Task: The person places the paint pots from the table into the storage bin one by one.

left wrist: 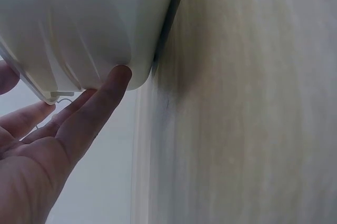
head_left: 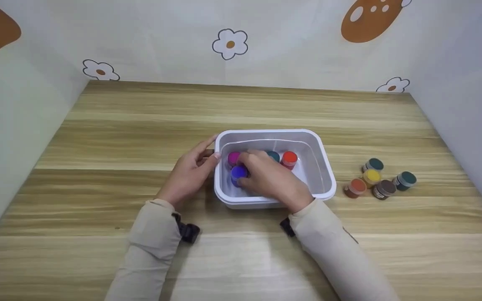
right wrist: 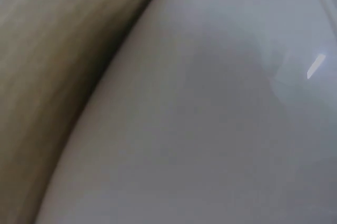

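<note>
A white plastic tub (head_left: 272, 200) stands on the table with small paint jars inside. My left hand (head_left: 191, 173) holds its left side, thumb at the rim and fingers against the outer wall; in the left wrist view those fingers (left wrist: 87, 116) lie nearly straight along the tub wall (left wrist: 100, 18). Reaching over the near rim, my right hand (head_left: 270, 175) pinches a blue paint jar (head_left: 238, 172) between thumb and fingers. Close behind it sits a magenta jar (head_left: 233, 158). A teal jar (head_left: 273, 156), partly covered by the hand, and a red jar (head_left: 289, 159) stand farther right.
Right of the tub, several more paint jars stand grouped: dark green (head_left: 375, 164), yellow (head_left: 372, 177), orange-red (head_left: 355, 187), brown (head_left: 385, 189) and another dark green (head_left: 406, 180). A patterned wall (head_left: 161, 46) borders the wooden table (head_left: 140, 108) at the back.
</note>
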Tool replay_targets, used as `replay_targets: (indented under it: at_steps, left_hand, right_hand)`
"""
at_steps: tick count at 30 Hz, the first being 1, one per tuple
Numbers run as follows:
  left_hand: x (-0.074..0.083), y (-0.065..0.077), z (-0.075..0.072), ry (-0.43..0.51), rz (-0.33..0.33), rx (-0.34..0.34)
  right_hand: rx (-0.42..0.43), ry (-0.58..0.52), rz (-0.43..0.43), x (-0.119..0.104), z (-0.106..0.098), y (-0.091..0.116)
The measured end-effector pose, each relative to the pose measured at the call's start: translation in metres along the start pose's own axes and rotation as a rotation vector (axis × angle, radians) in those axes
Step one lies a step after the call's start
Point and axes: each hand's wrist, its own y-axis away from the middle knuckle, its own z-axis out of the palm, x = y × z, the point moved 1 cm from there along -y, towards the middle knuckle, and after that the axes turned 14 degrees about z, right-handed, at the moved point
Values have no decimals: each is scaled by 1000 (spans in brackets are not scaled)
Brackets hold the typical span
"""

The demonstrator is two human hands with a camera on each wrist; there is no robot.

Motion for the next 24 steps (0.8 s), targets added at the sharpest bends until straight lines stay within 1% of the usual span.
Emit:
replay_targets:
  at_steps: [5, 9, 12, 16, 19, 21, 24]
  left_hand:
    - [0, -1, 0, -38, -4, -2]
    - [-1, -1, 0, -36, -7, 2]
    - [-1, -2, 1, -24, -2, 1]
    - [-1, -3, 1, -45, -3, -1]
    - [0, -3, 0, -66, -10, 0]
    - [0, -2, 0, -68, -19, 1]
    - [0, -1, -1, -54, -27, 4]
  right_hand:
    - [-9, -19, -2, 1, 1, -1]
    - [-19, -28, 17, 3, 0, 0]
    - [-1, -44, 30, 8, -5, 4]
    - [87, -112, -14, 19, -19, 12]
    - [159, -173, -50, 31, -34, 20]
    - [200, -210, -45, 42, -46, 27]
    - [274, -243, 7, 64, -66, 39]
